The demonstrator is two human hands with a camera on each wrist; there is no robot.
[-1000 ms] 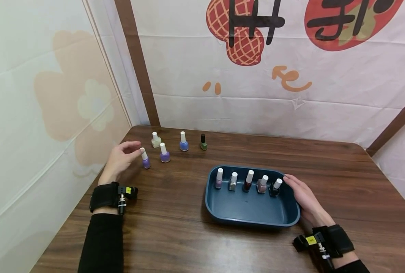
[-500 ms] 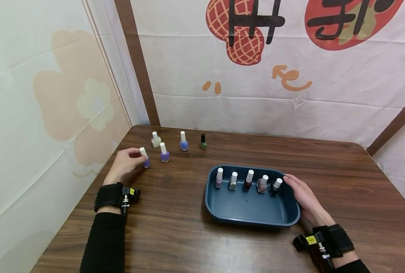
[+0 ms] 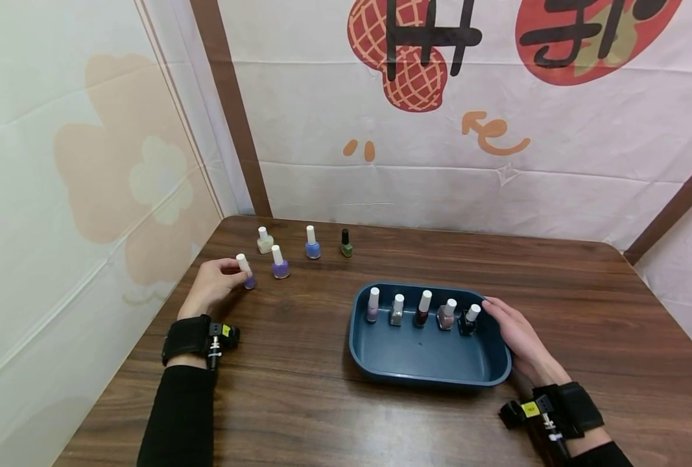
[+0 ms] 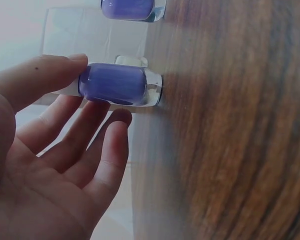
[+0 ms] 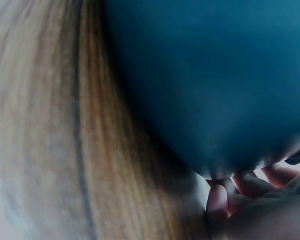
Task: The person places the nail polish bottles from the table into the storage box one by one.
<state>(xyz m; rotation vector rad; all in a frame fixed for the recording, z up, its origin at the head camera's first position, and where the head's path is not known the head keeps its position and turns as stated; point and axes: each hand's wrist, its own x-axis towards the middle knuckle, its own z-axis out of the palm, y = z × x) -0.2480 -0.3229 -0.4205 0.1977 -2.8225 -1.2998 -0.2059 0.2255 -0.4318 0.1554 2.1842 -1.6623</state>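
My left hand pinches a purple nail polish bottle with a white cap, thumb on one side and fingers on the other. The bottle stands at the table's left, its cap tilted a little. Right beside it is another purple nail polish bottle, also white-capped. My right hand holds the right end of a dark blue tray at its rim, fingertips against the outer wall. Inside the tray, along its far side, several nail polish bottles stand in a row, among them a lilac one and a black one.
Behind the left hand's bottle stand a pale cream nail polish, a blue one and a green one with a black cap. The brown wooden table meets a printed cloth backdrop at the back and left.
My left hand has moved slightly right and down, closing its thumb and fingers onto the purple nail polish bottle. The right hand and tray have stayed in place.
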